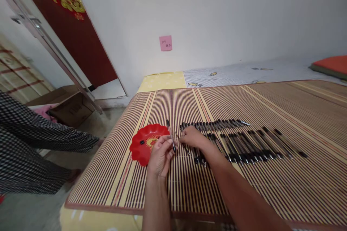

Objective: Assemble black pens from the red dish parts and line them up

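Note:
My left hand [161, 153] holds a pen [171, 134] with clear barrel and black ends, tilted upright between thumb and fingers, at the right rim of a red scalloped plate [137, 153]. A small black cap-like piece [142, 142] lies in the plate. My right hand [191, 136] is closed in a pinch just right of that pen; a thin brownish thing shows at its fingertips, too small to name. Below it, a slim dark piece [186, 149] lies on the mat. Right of my hands lie a back row of pens [219, 125] and a front row of capped pens [241, 148], several in each.
The striped bamboo mat [130, 187] covers a bed against a white wall [217, 14]. Someone's legs in checked trousers [35, 133] are at the left, by a cardboard box [72, 110]. An orange folded thing [332, 65] lies at the far right.

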The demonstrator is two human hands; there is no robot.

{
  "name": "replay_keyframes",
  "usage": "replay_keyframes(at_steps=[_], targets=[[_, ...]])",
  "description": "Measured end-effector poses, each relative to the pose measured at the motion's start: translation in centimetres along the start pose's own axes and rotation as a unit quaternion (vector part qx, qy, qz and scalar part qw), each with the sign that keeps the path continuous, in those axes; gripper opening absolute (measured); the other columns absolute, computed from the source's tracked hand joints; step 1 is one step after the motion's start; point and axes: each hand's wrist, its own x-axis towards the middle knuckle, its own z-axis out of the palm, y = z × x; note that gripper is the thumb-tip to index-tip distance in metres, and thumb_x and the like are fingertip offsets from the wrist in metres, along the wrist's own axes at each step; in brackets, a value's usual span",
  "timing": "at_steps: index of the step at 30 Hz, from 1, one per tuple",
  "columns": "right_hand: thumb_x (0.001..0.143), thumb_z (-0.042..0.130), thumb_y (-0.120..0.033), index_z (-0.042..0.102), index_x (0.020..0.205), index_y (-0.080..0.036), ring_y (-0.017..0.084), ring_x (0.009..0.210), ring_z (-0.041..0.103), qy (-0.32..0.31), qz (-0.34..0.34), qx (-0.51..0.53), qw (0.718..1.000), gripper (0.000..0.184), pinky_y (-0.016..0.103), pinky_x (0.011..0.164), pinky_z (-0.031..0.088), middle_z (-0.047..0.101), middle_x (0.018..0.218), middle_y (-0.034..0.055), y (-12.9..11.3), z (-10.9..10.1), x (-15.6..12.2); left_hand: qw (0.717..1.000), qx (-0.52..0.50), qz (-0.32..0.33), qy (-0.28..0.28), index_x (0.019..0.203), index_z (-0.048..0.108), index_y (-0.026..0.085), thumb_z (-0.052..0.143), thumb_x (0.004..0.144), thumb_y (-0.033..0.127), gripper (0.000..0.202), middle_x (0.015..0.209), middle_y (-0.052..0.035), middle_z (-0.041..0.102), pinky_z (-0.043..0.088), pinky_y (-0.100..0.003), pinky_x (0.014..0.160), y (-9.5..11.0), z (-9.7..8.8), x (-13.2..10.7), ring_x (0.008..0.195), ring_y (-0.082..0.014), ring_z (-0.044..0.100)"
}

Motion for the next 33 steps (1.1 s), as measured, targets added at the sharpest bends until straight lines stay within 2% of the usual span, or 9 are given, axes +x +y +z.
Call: replay_keyframes(at_steps=[2,5,10,14,18,21,24,29,33], targets=[[0.07,0.068,-0.012,0.053,0.049,-0.018,0.008,0.039,0.039,-0.015,0.004,0.086,0.996,0.027,0.022,0.042,0.026,0.046,0.042,-0.0051,0.3,-0.5,0.3,1.0,0.006,-0.004,-0.006,0.087,0.064,0.013,0.083,0.063,0.02,0.032,0.075,-0.0053,0.071,0.052,-0.022,0.065,-0.1,0.0,-0.1,0.066,-0.0117,0.064],[0.077,0.065,-0.017,0.052,0.054,-0.019,0.006,0.034,0.03,-0.035,0.017,0.216,0.976,0.027,0.02,0.036,0.022,0.044,0.041,-0.007,0.6,-1.5,0.6,0.999,0.034,-0.016,-0.024,0.087,0.063,0.013,0.083,0.064,0.022,0.032,0.075,-0.0056,0.07,0.052,-0.024,0.065,-0.2,0.2,-0.2,0.068,-0.0127,0.063],[0.081,0.066,-0.02,0.046,0.061,-0.019,0.002,0.035,0.023,-0.023,0.019,0.403,0.915,0.028,0.016,0.032,0.015,0.051,0.051,-0.0063,0.7,-3.1,1.3,0.993,0.09,-0.038,-0.07,0.088,0.061,0.014,0.082,0.066,0.026,0.033,0.071,-0.0045,0.068,0.049,-0.025,0.061,-0.4,0.4,-0.5,0.063,-0.0128,0.06],[0.081,0.07,-0.022,0.047,0.064,-0.018,0.001,0.034,0.022,-0.004,0.016,0.495,0.869,0.028,0.014,0.03,0.015,0.05,0.051,-0.0065,0.8,-3.3,1.4,0.991,0.093,-0.055,-0.077,0.087,0.058,0.016,0.079,0.069,0.028,0.031,0.071,-0.0023,0.065,0.049,-0.026,0.061,-0.5,0.7,-0.7,0.061,-0.0132,0.059],[0.076,0.074,-0.021,0.052,0.066,-0.017,0.001,0.035,0.025,0.005,0.004,0.547,0.837,0.024,0.013,0.031,0.017,0.054,0.053,-0.0051,1.1,-2.4,0.0,0.993,0.01,-0.079,-0.091,0.083,0.054,0.017,0.073,0.071,0.021,0.023,0.067,0.0023,0.054,0.037,-0.018,0.05,-0.7,1.4,-0.6,0.054,-0.0076,0.047],[0.071,0.076,-0.023,0.055,0.067,-0.016,0.0,0.036,0.028,0.015,-0.006,0.568,0.823,0.023,0.013,0.032,0.017,0.058,0.057,-0.004,1.5,-1.4,-1.4,0.989,-0.033,-0.103,-0.103,0.088,0.058,0.014,0.073,0.075,0.025,0.023,0.068,0.0018,0.051,0.028,-0.016,0.047,-1.1,1.8,-0.4,0.053,-0.0057,0.042],[0.065,0.079,-0.027,0.056,0.066,-0.016,0.001,0.036,0.028,0.036,-0.012,0.577,0.816,0.026,0.014,0.032,0.015,0.057,0.057,-0.0048,2.0,-0.9,-2.7,0.987,-0.023,-0.124,-0.099,0.093,0.061,0.012,0.078,0.076,0.035,0.033,0.067,0.002,0.049,0.026,-0.015,0.046,-1.5,2.0,-0.4,0.052,-0.0048,0.039],[0.061,0.083,-0.034,0.058,0.065,-0.015,0.0,0.035,0.027,0.085,-0.021,0.575,0.813,0.031,0.014,0.031,0.016,0.06,0.058,-0.0038,2.6,-0.6,-4.1,0.982,0.016,-0.144,-0.12,0.084,0.056,0.014,0.086,0.069,0.036,0.04,0.063,0.0036,0.048,0.023,-0.014,0.045,-2.2,2.4,-0.6,0.05,-0.0035,0.037],[0.061,0.083,-0.038,0.059,0.064,-0.015,0.001,0.034,0.024,0.112,-0.025,0.573,0.812,0.033,0.013,0.032,0.016,0.045,0.045,-0.0096,2.9,-0.3,-4.6,0.979,0.03,-0.148,-0.136,0.082,0.055,0.014,0.086,0.069,0.035,0.04,0.063,0.003,0.05,0.021,-0.014,0.044,-2.5,2.7,-0.6,0.048,-0.0022,0.033]])
